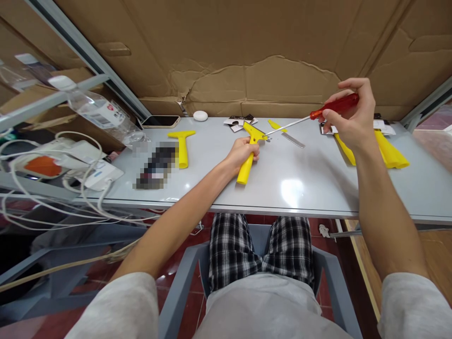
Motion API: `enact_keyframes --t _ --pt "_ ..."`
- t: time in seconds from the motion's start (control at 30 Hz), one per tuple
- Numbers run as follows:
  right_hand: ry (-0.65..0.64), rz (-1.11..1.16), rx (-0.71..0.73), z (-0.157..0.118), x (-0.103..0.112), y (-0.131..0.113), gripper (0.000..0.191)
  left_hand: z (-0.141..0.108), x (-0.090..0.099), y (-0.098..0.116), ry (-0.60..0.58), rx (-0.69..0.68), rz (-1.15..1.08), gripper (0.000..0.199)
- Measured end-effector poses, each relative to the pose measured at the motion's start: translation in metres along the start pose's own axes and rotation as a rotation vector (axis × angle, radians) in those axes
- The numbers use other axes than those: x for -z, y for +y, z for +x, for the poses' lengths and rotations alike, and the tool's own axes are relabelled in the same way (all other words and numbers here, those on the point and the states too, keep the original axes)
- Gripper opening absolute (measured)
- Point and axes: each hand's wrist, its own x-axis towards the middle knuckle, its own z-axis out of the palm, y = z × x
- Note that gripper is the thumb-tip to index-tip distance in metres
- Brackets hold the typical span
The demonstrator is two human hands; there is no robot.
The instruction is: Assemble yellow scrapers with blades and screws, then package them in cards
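My left hand is closed around a yellow T-shaped scraper handle, its crosspiece pointing away from me. In my right hand is a screwdriver with a red handle. The screwdriver's long shaft slants down to the left, and its tip is at the right side of the crosspiece. Small metal bits lie by the tip, too small to name. Just to the right are a flat metal blade and a thin yellow plastic piece.
Another yellow T-shaped handle lies at left, near a phone and a white oval object. More yellow handles rest at right, partly behind my forearm. A plastic bottle and tangled white cables crowd the left. Cardboard walls the back.
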Motion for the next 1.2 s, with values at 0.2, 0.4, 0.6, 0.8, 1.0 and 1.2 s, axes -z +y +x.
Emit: enact_keyframes --t 0.2,0.4,0.6,0.8,1.0,1.2 --pt "0.056 -0.089 0.017 0.002 0.000 0.007 0.070 -0.001 0.000 0.000 0.000 -0.004 -0.002 0.029" --pt "0.028 -0.021 0.024 -0.001 -0.002 -0.001 0.077 -0.002 -0.001 0.001 -0.002 -0.005 -0.004 0.029" --pt "0.034 -0.041 -0.022 -0.001 -0.002 -0.001 0.077 -0.002 0.000 0.000 0.003 0.001 -0.016 0.033" --pt "0.037 -0.123 -0.028 -0.001 -0.001 0.001 0.067 0.001 0.001 -0.001 -0.001 -0.009 -0.003 0.031" --pt "0.027 -0.083 -0.040 -0.001 -0.002 -0.005 0.075 0.000 0.000 0.000 -0.001 -0.006 -0.004 0.030" --pt "0.019 -0.107 -0.063 0.000 0.001 0.002 0.069 0.000 0.001 0.001 0.015 0.009 -0.012 0.034"
